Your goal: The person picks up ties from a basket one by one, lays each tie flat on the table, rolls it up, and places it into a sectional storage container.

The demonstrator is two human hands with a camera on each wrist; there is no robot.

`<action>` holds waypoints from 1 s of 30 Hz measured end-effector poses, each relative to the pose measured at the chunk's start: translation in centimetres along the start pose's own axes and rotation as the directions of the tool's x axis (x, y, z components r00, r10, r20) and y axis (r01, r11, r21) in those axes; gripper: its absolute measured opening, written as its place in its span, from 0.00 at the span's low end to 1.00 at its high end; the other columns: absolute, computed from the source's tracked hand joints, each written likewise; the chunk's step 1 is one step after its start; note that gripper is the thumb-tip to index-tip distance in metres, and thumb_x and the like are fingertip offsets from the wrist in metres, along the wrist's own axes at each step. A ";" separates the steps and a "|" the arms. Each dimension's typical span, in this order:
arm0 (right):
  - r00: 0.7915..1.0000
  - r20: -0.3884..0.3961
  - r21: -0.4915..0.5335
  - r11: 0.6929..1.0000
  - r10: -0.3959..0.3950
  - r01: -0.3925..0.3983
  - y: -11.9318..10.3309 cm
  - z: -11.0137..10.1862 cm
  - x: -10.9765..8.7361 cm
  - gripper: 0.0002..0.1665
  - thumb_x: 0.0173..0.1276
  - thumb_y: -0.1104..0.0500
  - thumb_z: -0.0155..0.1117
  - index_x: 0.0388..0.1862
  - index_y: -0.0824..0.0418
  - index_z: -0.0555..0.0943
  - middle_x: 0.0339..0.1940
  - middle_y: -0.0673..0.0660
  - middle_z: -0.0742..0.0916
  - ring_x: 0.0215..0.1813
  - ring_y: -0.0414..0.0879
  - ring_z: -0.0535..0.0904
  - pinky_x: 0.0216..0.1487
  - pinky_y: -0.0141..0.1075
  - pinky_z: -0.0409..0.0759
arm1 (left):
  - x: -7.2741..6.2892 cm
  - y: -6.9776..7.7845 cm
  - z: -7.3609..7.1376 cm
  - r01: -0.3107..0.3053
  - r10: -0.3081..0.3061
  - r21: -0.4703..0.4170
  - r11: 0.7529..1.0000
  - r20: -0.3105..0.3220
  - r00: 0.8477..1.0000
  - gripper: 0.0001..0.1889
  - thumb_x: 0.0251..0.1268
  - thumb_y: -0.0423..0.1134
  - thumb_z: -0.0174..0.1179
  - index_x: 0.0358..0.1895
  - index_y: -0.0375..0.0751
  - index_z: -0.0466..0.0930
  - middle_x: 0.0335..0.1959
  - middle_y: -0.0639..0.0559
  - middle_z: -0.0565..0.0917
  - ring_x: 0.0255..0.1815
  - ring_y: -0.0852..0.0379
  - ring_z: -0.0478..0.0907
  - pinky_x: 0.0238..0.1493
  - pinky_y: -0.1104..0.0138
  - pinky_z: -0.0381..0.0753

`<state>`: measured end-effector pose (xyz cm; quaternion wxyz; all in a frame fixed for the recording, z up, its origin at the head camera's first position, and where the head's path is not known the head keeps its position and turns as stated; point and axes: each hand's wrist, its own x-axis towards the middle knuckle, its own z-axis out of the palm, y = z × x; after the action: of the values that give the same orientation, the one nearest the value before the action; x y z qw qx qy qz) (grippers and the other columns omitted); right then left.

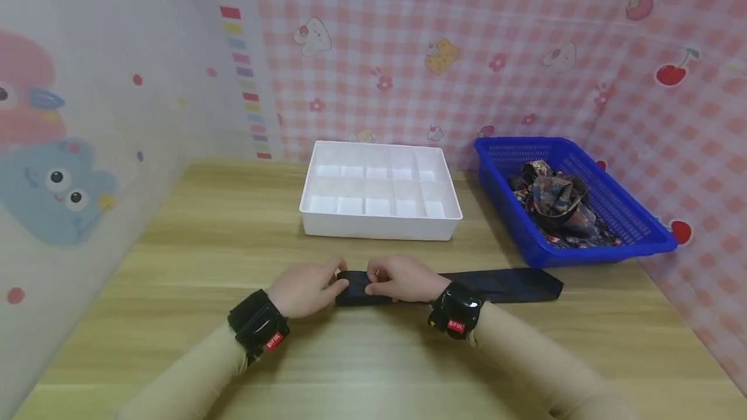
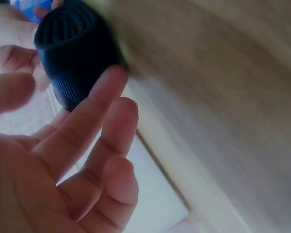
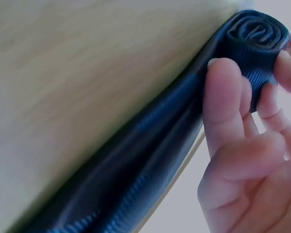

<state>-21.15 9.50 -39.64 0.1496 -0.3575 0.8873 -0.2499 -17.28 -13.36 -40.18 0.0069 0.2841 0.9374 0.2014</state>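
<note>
A dark navy necktie (image 1: 502,284) lies lengthwise on the table, its pointed wide end to the right. Its left end is wound into a roll, whose spiral layers (image 3: 257,33) show in the right wrist view. My left hand (image 1: 306,287) holds the rolled end between thumb and fingers; in the left wrist view its fingertips (image 2: 111,85) touch the side of the roll (image 2: 80,63). Just right of it, my right hand (image 1: 405,277) pinches the tie beside the roll with bent fingers. In the right wrist view the unrolled length (image 3: 131,150) runs down to the lower left.
Behind the hands stands a white divided box (image 1: 379,225) with several compartments. To the right is a blue plastic basket (image 1: 613,255) holding patterned dark fabric (image 1: 554,199). Printed cloth (image 1: 408,50) hangs around the wooden table (image 1: 373,368).
</note>
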 end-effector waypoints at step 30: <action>0.961 -0.052 0.222 0.941 0.273 -0.256 2.8 -0.6 -0.7 0.26 0.69 0.42 0.57 0.20 0.61 0.79 0.14 0.50 0.76 0.11 0.41 0.67 0.15 0.32 0.69 | 1.7 1.9 -0.3 -0.252 0.251 -0.012 0.968 -0.046 0.967 0.13 0.68 0.35 0.55 0.50 0.39 0.83 0.54 0.47 0.82 0.57 0.51 0.77 0.59 0.58 0.73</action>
<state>-22.47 11.97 -40.60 0.1829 -0.2064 0.9008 -0.3355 -17.75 -11.12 -39.06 -0.0368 0.3961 0.8919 0.2154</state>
